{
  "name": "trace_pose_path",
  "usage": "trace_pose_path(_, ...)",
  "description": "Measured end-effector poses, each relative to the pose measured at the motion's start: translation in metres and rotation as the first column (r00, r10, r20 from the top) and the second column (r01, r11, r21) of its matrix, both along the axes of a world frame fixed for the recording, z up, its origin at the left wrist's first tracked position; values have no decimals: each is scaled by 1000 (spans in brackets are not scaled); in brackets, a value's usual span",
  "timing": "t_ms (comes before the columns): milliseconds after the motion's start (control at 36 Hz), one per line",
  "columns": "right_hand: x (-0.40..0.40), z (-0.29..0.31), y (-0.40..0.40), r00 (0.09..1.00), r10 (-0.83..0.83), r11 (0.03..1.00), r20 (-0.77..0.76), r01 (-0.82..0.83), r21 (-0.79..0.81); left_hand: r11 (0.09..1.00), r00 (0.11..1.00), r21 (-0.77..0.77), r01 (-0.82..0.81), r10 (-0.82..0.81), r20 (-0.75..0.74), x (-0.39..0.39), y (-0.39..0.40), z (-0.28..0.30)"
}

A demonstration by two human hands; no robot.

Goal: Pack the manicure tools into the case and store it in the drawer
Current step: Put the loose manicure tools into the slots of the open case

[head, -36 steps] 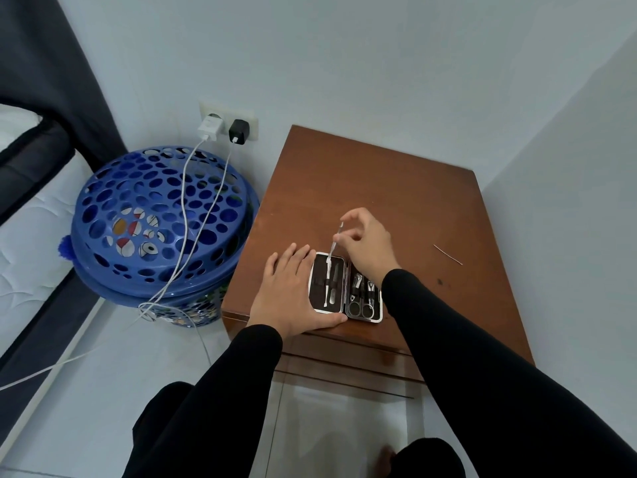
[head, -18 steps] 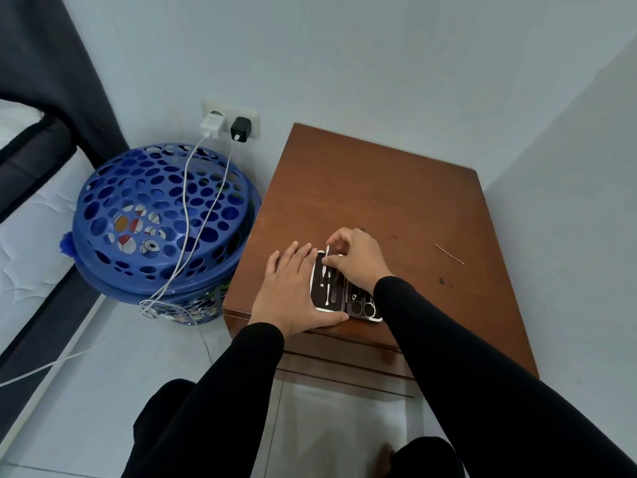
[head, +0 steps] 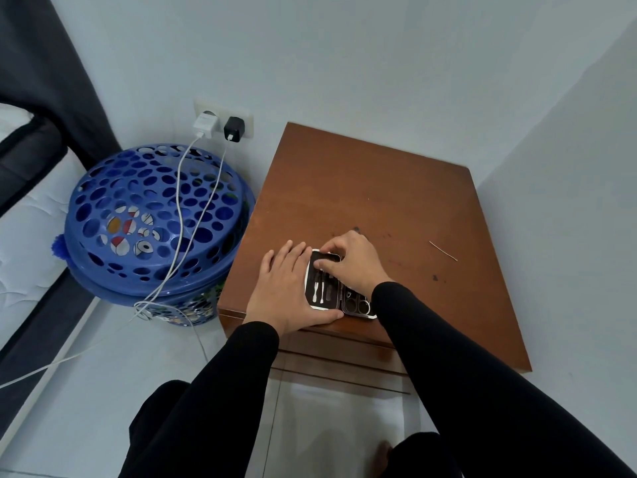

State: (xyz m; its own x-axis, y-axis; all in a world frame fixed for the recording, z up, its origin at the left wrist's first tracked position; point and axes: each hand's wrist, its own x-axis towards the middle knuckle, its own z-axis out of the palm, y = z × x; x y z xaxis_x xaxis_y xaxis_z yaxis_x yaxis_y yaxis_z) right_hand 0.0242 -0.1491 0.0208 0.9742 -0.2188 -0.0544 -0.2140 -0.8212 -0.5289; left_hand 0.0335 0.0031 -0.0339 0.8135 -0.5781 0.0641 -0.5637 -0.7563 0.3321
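A small manicure case (head: 324, 291) lies open near the front left edge of the brown nightstand (head: 362, 188). Its left half holds thin metal tools in black lining; its right half (head: 360, 305) shows scissor loops. My left hand (head: 286, 288) lies flat on the case's left side, thumb along its front edge. My right hand (head: 351, 260) rests on the upper part of the case, fingertips pressing a thin tool into the left half. A thin metal tool (head: 443, 250) lies loose on the nightstand to the right.
A blue perforated basket (head: 151, 222) stands left of the nightstand, with two charger cables (head: 179, 215) draped over it from a wall socket (head: 224, 124). Drawer fronts (head: 337, 353) show below the top. A wall runs close on the right, a mattress on the far left.
My right hand has come down from holding a thin tool upright above the case to pressing it flat into the left half. The left hand has stayed on the case.
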Motion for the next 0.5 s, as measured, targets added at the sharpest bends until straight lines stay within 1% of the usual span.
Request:
trace_pose_path(56,-1,-2,-4,994,-89,996,66,89,4,1000,1000,5,2,-2,5,0,0,0)
trace_pose_path(111,-3,-5,-13,970,-225,972,89,229,-50,1000,1000,3,4,-4,6,0,0,1)
trace_pose_path(167,-9,-7,-25,931,-360,919,69,366,-146,1000,1000,9,3,-3,9,0,0,1)
trace_pose_path(250,-17,-11,-45,865,-499,836,45,495,-239,1000,1000,18,1,-1,10,0,0,1)
trace_pose_path(361,-25,-16,-68,806,-589,783,-49,555,-282,1000,1000,17,0,0,13,0,0,0)
trace_pose_path(500,-33,-16,-87,761,-631,762,-149,572,-304,1000,1000,21,-1,1,8,0,0,1)
